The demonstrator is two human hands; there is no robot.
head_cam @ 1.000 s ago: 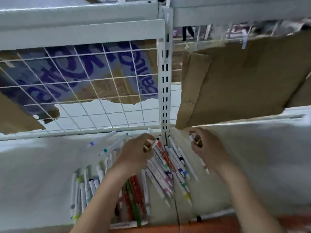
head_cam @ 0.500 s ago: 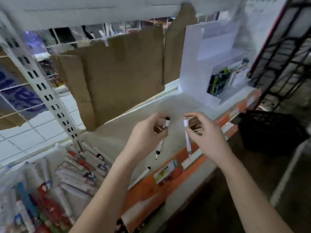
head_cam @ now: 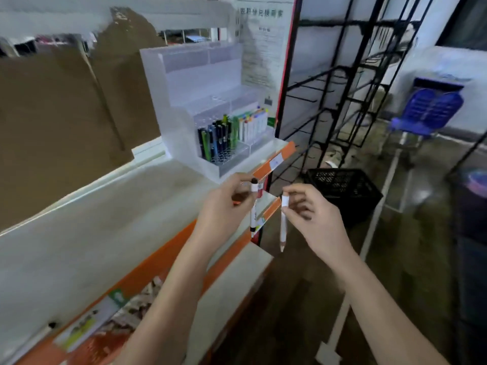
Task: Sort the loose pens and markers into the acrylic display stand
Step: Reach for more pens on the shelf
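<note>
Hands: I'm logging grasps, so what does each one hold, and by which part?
The left hand pinches a black-capped marker near its top end; the right hand pinches a white marker near its top.

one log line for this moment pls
left hand: pinches black-capped pen | right hand: pinches white pen | acrylic stand: ahead, partly filled
</note>
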